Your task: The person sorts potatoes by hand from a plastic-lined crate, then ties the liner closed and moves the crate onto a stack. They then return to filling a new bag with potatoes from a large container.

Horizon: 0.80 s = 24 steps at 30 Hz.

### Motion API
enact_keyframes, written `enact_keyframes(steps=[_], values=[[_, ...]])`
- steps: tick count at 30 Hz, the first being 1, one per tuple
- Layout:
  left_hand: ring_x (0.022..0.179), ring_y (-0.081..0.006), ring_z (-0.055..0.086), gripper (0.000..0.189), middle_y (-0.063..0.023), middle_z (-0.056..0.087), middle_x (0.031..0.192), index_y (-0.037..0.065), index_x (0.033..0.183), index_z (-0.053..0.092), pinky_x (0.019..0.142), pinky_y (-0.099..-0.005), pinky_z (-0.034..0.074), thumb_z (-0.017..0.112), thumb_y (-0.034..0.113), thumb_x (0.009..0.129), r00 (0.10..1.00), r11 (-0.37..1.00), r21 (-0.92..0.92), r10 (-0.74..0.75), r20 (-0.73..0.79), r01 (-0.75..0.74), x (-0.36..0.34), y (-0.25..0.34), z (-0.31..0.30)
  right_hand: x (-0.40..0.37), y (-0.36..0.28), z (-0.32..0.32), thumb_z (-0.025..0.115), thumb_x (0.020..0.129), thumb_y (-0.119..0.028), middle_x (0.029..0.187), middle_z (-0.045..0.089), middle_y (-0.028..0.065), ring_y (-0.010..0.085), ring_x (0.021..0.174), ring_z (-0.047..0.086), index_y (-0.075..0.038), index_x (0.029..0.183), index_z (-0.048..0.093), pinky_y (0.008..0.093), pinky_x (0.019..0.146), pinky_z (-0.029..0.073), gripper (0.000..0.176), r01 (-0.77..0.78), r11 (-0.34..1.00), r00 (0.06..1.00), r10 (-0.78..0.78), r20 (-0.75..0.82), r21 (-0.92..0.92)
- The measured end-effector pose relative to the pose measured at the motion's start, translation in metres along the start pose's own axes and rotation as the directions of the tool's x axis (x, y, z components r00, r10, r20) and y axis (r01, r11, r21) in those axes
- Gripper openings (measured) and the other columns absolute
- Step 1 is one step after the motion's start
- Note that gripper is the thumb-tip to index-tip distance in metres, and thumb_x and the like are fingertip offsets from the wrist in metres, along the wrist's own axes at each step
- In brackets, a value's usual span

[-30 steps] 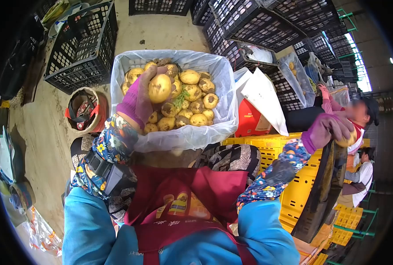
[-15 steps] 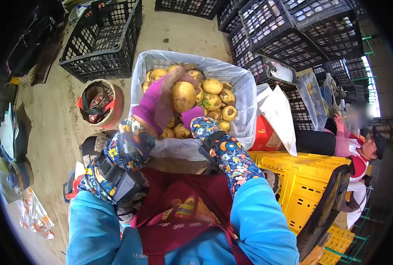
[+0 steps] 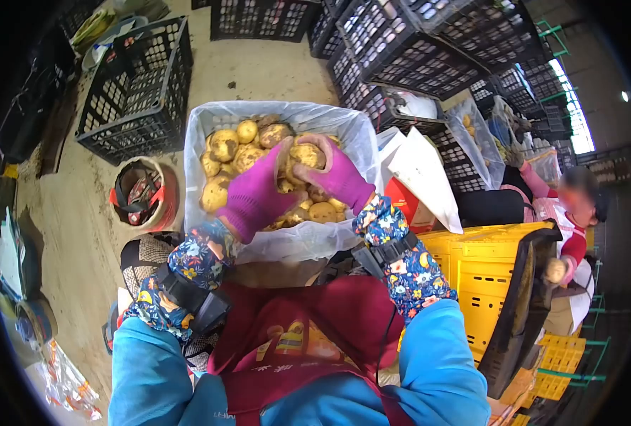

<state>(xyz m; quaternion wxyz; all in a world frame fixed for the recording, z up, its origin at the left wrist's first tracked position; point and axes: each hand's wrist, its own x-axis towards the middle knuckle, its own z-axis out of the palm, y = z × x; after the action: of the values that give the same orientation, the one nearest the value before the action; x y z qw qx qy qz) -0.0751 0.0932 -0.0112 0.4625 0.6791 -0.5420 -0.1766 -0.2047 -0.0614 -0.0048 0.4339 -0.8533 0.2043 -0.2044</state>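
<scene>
A crate lined with clear plastic (image 3: pixel 369 142) stands in front of me, filled with yellow potatoes (image 3: pixel 247 157) smeared with brown soil. Over its near half, both purple-gloved hands meet around one potato (image 3: pixel 307 156). My right hand (image 3: pixel 342 179) curls over that potato from the right, its thumb across the lower side. From the left, my left hand (image 3: pixel 260 190) cups the same potato, fingers against its edge and thumb lower down. How firmly the left fingers press cannot be made out.
A black crate (image 3: pixel 136 92) and a round bucket (image 3: pixel 165 195) with a bag inside stand left. Stacked black crates (image 3: pixel 415 64) rise at the back right. A yellow crate (image 3: pixel 472 263) and a white sheet (image 3: pixel 425 177) lie right. Another person (image 3: pixel 567 220) works farther right.
My left hand has lowered and turned from the raised potato it held. My right hand has moved up and right, around a potato. The view has shifted, so the crate appears farther left.
</scene>
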Motion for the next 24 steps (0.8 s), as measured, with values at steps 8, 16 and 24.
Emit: enact_keyframes(steps=[8, 16, 24], values=[[0.097, -0.018, 0.063, 0.067, -0.0105, 0.059, 0.123, 0.002, 0.14, 0.043, 0.084, -0.0303, 0.052, 0.071, 0.022, 0.083, 0.887, 0.57, -0.703, -0.106, 0.45, 0.425, 0.011, 0.045, -0.005, -0.034, -0.029, -0.026, 0.061, 0.093, -0.031, 0.086, 0.068, 0.0083, 0.0178, 0.079, 0.064, 0.0, 0.105, 0.065, 0.0308, 0.072, 0.052, 0.034, -0.294, 0.871, 0.907, 0.384, -0.174, 0.392], [0.097, -0.019, 0.065, 0.063, -0.0116, 0.066, 0.115, 0.0, 0.131, 0.051, 0.091, -0.0309, 0.05, 0.036, 0.054, 0.101, 0.867, 0.422, -0.765, -0.132, 0.48, 0.487, 0.007, 0.054, -0.021, -0.013, 0.018, -0.048, 0.051, 0.098, -0.04, 0.107, 0.07, 0.0093, 0.0204, 0.102, 0.063, -0.006, 0.112, 0.069, 0.0328, 0.092, 0.047, 0.041, -0.321, 0.941, 0.917, 0.336, -0.214, 0.106], [0.09, -0.0209, 0.065, 0.073, -0.0119, 0.07, 0.093, -0.002, 0.098, 0.071, 0.09, -0.0317, 0.048, 0.023, 0.054, 0.104, 0.846, 0.733, -0.522, -0.137, 0.516, 0.437, 0.014, 0.051, -0.02, -0.023, -0.019, -0.026, 0.081, 0.078, -0.027, 0.124, 0.06, 0.0108, 0.0208, 0.122, 0.053, -0.002, 0.134, 0.05, 0.0341, 0.106, 0.04, 0.069, 0.103, 0.971, 0.995, -0.097, -0.038, 0.216]])
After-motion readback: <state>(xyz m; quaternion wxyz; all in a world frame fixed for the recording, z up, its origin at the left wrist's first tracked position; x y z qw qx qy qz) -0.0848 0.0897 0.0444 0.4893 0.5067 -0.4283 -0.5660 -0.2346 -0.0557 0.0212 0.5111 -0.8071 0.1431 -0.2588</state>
